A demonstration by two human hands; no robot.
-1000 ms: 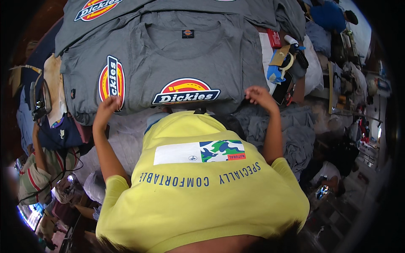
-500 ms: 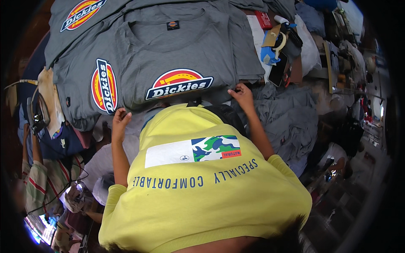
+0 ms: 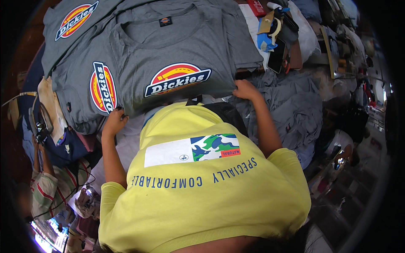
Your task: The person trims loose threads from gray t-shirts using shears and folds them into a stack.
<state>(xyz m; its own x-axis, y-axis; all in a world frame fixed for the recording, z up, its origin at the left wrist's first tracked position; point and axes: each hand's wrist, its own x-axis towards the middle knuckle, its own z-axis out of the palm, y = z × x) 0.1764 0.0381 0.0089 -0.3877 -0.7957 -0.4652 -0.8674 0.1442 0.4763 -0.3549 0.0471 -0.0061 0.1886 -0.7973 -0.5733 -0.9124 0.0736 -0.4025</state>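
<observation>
A folded grey T-shirt (image 3: 177, 48) lies face up in front of me, its neck away from me and a red, yellow and navy print across its near part. At its near left corner, my left hand (image 3: 114, 122) is closed on the edge, the fingers curled over the cloth. My right hand (image 3: 246, 90) pinches the near right corner, knuckles up. Between both hands the near edge hangs over the table front, just beyond my yellow shirt. More grey T-shirts (image 3: 76, 67) with the same print lie beneath and to the left.
To the right are a tape dispenser (image 3: 266, 40), a dark phone (image 3: 276, 60) and a red box (image 3: 255, 7). Crumpled grey cloth (image 3: 291, 109) is heaped beside my right arm. At the left, another person's hands (image 3: 41, 158) are by a steam iron (image 3: 41, 128).
My hands have moved slightly apart along the near edge, and the right fingers have closed more fully over the corner. The T-shirt sits slightly higher in view.
</observation>
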